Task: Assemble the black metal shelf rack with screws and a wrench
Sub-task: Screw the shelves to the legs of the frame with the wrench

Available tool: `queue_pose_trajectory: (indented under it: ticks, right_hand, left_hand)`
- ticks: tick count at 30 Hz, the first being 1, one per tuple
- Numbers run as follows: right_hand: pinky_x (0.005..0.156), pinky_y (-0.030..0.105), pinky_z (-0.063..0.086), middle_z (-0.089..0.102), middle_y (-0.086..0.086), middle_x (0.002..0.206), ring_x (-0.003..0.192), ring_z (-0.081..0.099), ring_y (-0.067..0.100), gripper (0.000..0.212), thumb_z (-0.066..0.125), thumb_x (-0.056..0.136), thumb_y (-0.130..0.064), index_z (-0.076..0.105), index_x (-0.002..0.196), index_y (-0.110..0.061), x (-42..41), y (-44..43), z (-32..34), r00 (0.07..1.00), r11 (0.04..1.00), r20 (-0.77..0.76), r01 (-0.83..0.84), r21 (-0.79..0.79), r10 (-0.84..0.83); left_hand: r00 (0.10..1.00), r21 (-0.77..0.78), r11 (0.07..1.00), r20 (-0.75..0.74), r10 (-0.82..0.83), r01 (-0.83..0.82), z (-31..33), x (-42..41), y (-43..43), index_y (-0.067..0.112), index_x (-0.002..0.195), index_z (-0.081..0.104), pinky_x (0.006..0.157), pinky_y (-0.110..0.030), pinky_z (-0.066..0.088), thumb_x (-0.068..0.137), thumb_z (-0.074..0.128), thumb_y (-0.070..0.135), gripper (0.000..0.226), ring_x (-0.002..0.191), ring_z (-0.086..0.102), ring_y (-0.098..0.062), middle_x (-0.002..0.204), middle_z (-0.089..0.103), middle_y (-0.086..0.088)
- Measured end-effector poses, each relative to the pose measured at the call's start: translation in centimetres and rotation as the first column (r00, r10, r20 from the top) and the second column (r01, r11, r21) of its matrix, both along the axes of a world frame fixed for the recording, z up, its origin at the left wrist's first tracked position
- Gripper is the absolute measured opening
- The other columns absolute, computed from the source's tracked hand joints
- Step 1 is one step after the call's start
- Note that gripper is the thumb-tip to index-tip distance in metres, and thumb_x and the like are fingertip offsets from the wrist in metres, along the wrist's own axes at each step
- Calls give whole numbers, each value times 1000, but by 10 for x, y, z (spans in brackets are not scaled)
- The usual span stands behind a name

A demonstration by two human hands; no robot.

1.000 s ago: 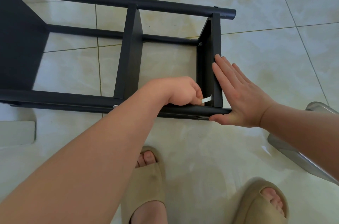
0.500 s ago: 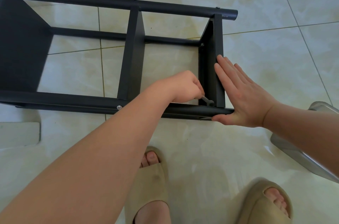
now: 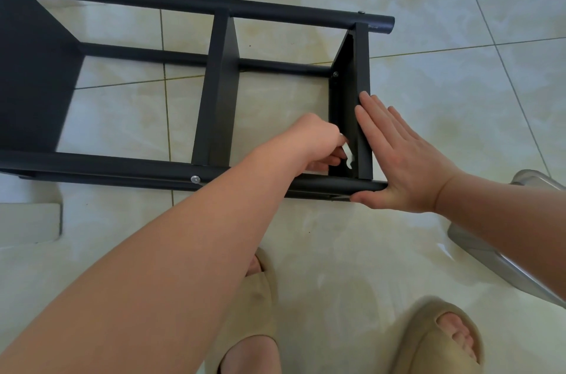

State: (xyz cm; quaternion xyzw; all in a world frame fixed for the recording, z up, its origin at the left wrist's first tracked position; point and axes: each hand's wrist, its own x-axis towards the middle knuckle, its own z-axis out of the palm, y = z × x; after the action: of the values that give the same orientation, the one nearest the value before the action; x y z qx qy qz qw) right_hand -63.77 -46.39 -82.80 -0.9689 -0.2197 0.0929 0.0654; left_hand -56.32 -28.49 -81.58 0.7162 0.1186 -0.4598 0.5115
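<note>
Hands are working apart at the right end of the rack [image 3: 214, 104]. The left hand [image 3: 315, 140] is reaching in from 7 o'clock with its fingers curled round a small silver wrench [image 3: 348, 156], whose open head is pointing down into the near inside corner of the end panel [image 3: 363, 67]. The right hand [image 3: 404, 165] is coming in from 4 o'clock and lying flat, fingers straight and together, pressing on that panel's outer face while the thumb is resting on the tip of the near rail [image 3: 122, 166].

The black rack is lying on its side, its long axis running from 9 o'clock to 3 o'clock, with the rail ends pointing toward 3 o'clock. A silver screw head [image 3: 195, 179] is showing on the near rail. The middle panel [image 3: 219, 45] and the end panel are standing on edge, crossing from 6 toward 12 o'clock. A wider dark panel [image 3: 33, 82] is closing the 9 o'clock end. Beyond, a lower rail [image 3: 137, 51] is meeting the end panel at another screw [image 3: 335, 74], and the far rail [image 3: 183, 4] is running along the top.

Glossy cream floor tiles [image 3: 459, 97] are carrying everything. Two beige sandals [image 3: 254, 297] are standing at 6 o'clock, a grey metal piece [image 3: 490, 260] is slanting in at 4 o'clock, and a white block [image 3: 27, 222] is sitting at 8 o'clock.
</note>
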Motion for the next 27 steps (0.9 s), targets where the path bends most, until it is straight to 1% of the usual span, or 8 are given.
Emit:
queue_pose_trajectory:
  ticks: [3, 7, 11, 16, 19, 21, 25, 27]
  right_hand:
    - [127, 49, 9, -3, 20, 167, 156, 0, 34, 122, 41, 79, -82, 6, 158, 4, 0, 1, 1, 1000, 1000, -5, 2, -1, -2]
    - [127, 48, 8, -3, 20, 167, 156, -1, 33, 122, 40, 80, -82, 6, 158, 4, 0, 1, 1, 1000, 1000, -3, 0, -5, 0]
    - [127, 48, 8, -4, 20, 167, 156, -1, 33, 122, 40, 79, -83, 6, 159, 4, 0, 0, 0, 1000, 1000, -2, 0, -2, 0]
    - [127, 48, 7, -4, 20, 167, 156, -2, 32, 122, 40, 80, -83, 5, 159, 3, 0, -1, -2, 1000, 1000, 8, -5, 2, 5]
    - [127, 47, 7, -4, 19, 167, 156, -3, 31, 122, 40, 80, -83, 5, 159, 3, 0, -1, -2, 1000, 1000, 9, -3, 2, 3]
    - [127, 48, 8, -4, 19, 167, 156, -3, 31, 122, 40, 80, -83, 5, 159, 3, 0, -1, -2, 1000, 1000, 9, -4, 3, 4]
    - [126, 49, 9, -4, 20, 167, 156, -2, 32, 122, 40, 80, -83, 5, 159, 3, 0, 0, -3, 1000, 1000, 9, -5, 8, 5]
    - [127, 49, 9, -4, 20, 167, 156, -1, 32, 122, 40, 80, -83, 5, 159, 3, 0, -1, -2, 1000, 1000, 10, -4, 6, 4]
  left_hand:
    - [998, -15, 999, 42, 39, -38, -2, -1, -3, 10, 99, 65, 72, -28, 55, 99, 57, 18, 12, 76, 68, -14, 80, 71, -2]
    - [996, -50, 997, 59, 67, -64, -5, 0, -4, 8, 107, 66, 78, -30, 56, 99, 58, 19, 16, 80, 69, -15, 83, 72, -3]
    - [998, -59, 998, 47, 35, -33, -4, -1, -1, 10, 108, 65, 76, -30, 55, 98, 59, 19, 14, 78, 69, -15, 80, 73, -2]
    - [999, -12, 1000, 52, -4, 4, -6, -1, -1, 15, 93, 65, 79, -31, 55, 96, 61, 22, 7, 77, 69, -13, 72, 73, 2]
    - [999, -32, 999, 38, 8, -6, -7, 0, -4, 14, 96, 65, 72, -30, 55, 95, 63, 20, 7, 79, 70, -14, 75, 74, 1]
    - [999, -49, 999, 41, 22, -20, -8, 0, -4, 13, 98, 65, 68, -28, 53, 94, 64, 20, 8, 76, 70, -14, 76, 74, 0]
    - [999, -70, 997, 35, 30, -28, -9, 0, -2, 12, 98, 65, 69, -28, 54, 95, 64, 19, 8, 73, 70, -13, 72, 74, 1]
    - [999, -79, 996, 17, 30, -29, -9, -1, -1, 10, 102, 65, 69, -28, 54, 95, 63, 19, 11, 72, 70, -13, 70, 74, 1]
